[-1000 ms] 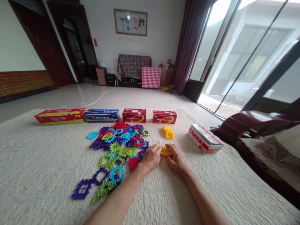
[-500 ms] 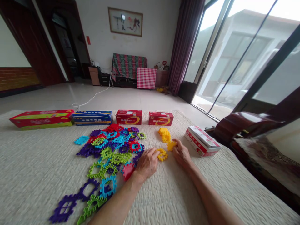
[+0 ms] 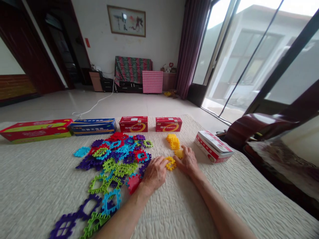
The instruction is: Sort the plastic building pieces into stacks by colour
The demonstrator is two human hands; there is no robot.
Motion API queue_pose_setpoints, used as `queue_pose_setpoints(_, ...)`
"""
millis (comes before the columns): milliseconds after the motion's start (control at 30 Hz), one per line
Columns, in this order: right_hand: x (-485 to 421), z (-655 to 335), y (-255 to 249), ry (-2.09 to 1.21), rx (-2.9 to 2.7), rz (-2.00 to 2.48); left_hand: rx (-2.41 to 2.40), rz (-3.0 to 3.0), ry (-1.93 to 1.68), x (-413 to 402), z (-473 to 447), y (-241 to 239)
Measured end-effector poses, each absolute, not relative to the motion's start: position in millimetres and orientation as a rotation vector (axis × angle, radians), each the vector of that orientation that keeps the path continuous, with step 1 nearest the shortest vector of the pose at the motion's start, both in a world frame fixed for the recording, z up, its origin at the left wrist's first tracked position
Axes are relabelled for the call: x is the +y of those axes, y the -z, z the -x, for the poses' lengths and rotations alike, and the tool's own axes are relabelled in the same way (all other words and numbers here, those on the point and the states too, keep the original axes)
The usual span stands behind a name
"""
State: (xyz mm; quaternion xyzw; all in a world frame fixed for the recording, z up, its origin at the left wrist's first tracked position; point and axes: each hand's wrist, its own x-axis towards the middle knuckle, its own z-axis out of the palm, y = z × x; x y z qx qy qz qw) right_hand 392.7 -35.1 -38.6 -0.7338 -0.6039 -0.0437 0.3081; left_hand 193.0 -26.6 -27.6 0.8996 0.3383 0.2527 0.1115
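On the quilted cover [image 3: 169, 209], a yellow frame block [image 3: 171, 168] is held at its edge by the curled left hand [image 3: 155, 172]; a flat yellow block [image 3: 178, 153] is flanked by the parted thumb and fingers of the right hand [image 3: 188, 161], grip unclear.

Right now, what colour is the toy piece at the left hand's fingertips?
Yellow: the toy piece shows best in the head view.
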Motion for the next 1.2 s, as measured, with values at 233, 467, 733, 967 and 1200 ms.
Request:
queue_pose_setpoints(233,-42.1,-398.8,33.2,0.028,-1.567,1.748,0.99,-2.613,-0.765,-26.4,-193.2,28.9)
queue_pose_setpoints(467,-15.9,-393.5,32.1,0.154,-1.546,1.649,0.996,-2.626,-0.772,-26.3,-194.1,30.1)
queue_pose_setpoints(733,-3.1,-395.1,39.4,0.3,-1.574,1.707,0.994,-2.623,-0.779,-26.1,-194.0,30.1)
queue_pose_setpoints(967,-3.4,-396.2,37.1,0.3,-1.521,1.645,0.977,-2.641,-0.83,-25.5,-193.8,32.1)
queue_pose_setpoints(1200,-39.7,-391.0,18.8,0.011,-1.602,1.435,1.013,-2.579,-0.985,-19.3,-195.1,41.8)
